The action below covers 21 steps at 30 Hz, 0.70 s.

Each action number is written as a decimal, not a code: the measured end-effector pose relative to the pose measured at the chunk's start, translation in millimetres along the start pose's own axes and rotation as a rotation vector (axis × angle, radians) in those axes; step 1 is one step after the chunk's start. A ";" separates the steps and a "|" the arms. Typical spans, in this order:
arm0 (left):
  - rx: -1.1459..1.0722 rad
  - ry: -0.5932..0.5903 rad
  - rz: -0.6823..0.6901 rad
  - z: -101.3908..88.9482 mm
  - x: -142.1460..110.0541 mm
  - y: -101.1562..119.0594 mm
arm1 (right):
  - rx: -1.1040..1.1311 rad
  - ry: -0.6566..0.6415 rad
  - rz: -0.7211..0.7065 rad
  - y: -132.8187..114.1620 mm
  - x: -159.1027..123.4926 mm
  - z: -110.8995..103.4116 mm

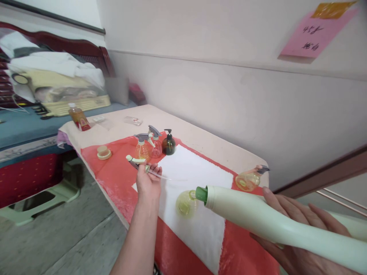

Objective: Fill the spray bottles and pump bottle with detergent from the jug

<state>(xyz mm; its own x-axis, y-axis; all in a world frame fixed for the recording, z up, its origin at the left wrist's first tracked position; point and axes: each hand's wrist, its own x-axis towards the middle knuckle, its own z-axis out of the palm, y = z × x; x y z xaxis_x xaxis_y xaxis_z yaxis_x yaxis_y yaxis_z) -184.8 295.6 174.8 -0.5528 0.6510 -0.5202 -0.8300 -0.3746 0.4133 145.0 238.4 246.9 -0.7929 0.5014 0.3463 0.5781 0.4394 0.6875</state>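
Observation:
My left hand is closed around a spray trigger head whose thin clear tube trails to the right over a white towel. My right hand grips a long pale green bottle, tilted so its green spout sits at the mouth of a small open yellow-green bottle standing on the towel. The table carries a red cloth under the towel.
Behind stand an orange spray bottle, a pink spray bottle and a dark pump bottle. Another yellow spray bottle lies at the right edge. A round cap and a brown bottle sit to the left. A bed stands beyond.

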 end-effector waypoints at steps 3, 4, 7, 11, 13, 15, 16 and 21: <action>0.002 0.000 -0.006 -0.2 0.5 -0.2 | -0.001 0.012 0.005 -0.1 2.6 -1.9; 0.002 -0.001 -0.007 -0.3 0.6 -0.2 | 0.003 0.022 0.011 -0.3 3.9 -3.0; 0.008 -0.007 -0.005 -0.7 1.0 -0.4 | 0.022 0.050 0.021 -0.8 6.7 -5.7; 0.014 -0.004 -0.004 -0.9 1.1 -0.2 | 0.016 0.062 0.008 -0.2 4.8 -5.4; 0.007 -0.002 -0.006 -0.9 1.0 0.0 | 0.017 0.047 0.003 0.4 3.2 -4.0; 0.004 -0.004 -0.010 -0.8 0.8 0.1 | 0.017 0.034 0.010 1.1 2.5 -3.0; 0.005 -0.004 -0.011 -0.7 0.7 0.1 | 0.018 0.032 0.012 1.3 2.7 -2.7; 0.009 -0.003 -0.008 -0.6 0.3 0.0 | 0.019 0.042 -0.002 1.3 4.8 -4.2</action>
<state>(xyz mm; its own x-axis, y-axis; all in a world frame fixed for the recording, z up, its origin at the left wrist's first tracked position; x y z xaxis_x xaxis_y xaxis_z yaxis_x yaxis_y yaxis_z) -185.1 295.3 174.1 -0.5462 0.6560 -0.5209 -0.8335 -0.3637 0.4160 141.1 238.2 252.2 -0.8012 0.4692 0.3714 0.5797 0.4547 0.6761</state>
